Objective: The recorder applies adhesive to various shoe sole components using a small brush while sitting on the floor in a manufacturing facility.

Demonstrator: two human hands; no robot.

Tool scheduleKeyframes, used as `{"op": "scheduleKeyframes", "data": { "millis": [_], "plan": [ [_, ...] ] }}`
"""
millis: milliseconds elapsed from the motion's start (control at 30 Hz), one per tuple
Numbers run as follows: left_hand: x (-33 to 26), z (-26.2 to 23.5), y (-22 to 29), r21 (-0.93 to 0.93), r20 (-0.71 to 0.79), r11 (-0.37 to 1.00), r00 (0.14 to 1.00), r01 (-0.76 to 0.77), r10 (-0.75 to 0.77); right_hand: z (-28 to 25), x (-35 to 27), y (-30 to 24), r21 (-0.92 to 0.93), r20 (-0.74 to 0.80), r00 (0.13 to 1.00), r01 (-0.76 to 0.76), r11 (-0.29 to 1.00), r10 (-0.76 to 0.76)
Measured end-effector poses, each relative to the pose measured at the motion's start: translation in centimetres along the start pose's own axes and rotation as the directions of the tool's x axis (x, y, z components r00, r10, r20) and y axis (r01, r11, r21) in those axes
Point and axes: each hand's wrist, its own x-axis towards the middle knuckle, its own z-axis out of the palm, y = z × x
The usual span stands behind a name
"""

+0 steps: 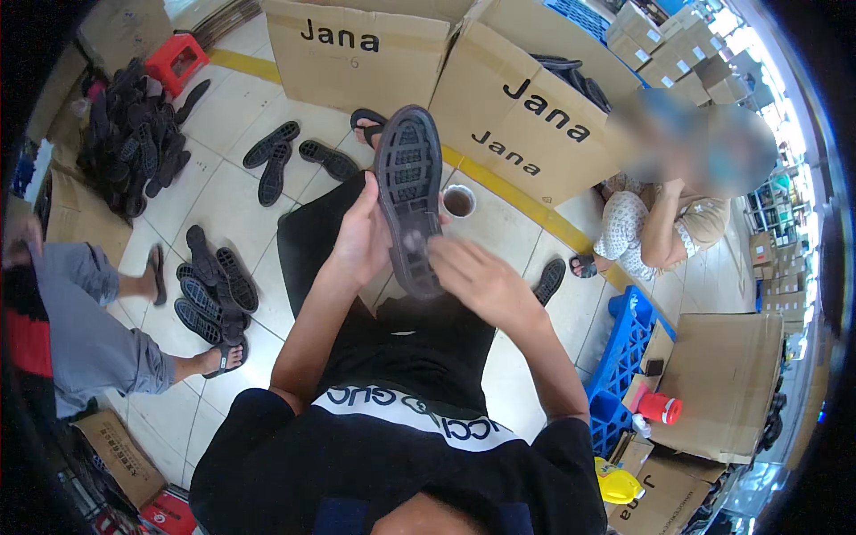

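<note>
A black shoe sole [410, 169] stands upright in front of me, its hollow ribbed face toward me and its toe end pointing away. My left hand [361, 236] is closed around its left edge, the thumb along the side and some fingers behind it. At the heel end, my right hand [477, 276] is by the sole's right side with its fingers bent. Motion smears those fingertips, and whether they grip anything cannot be made out. A pale blur lies on the sole near them.
Beyond the sole stand large cardboard boxes [357, 67], one with black soles inside. More soles [214, 281] lie on the tiles at left, near a heap [134, 138] and a red stool [176, 62]. A cup of dark liquid [459, 201] is close by. People sit at both sides; a blue pallet [629, 343] is at right.
</note>
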Motion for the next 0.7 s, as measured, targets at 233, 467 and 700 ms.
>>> {"op": "scheduleKeyframes", "data": {
  "millis": [233, 467, 700],
  "plan": [
    [0.7, -0.9, -0.4, -0.021, -0.057, 1.000, 0.998, 0.012, -0.013, -0.7, -3.2, -0.2, 0.148, 0.043, 0.993, -0.119, 0.982, 0.113],
    [1.0, -1.0, -0.5, 0.025, -0.084, 0.999, 0.996, 0.040, -0.038, 1.3, -0.2, 1.0, -0.035, -0.018, 0.992, -0.129, 0.991, 0.128],
    [4.0, -1.3, -2.9, 0.015, -0.160, 0.990, 0.978, 0.138, -0.134, 1.1, -7.3, 0.9, 0.263, -0.001, 0.970, -0.233, 0.936, 0.242]
  ]
}}
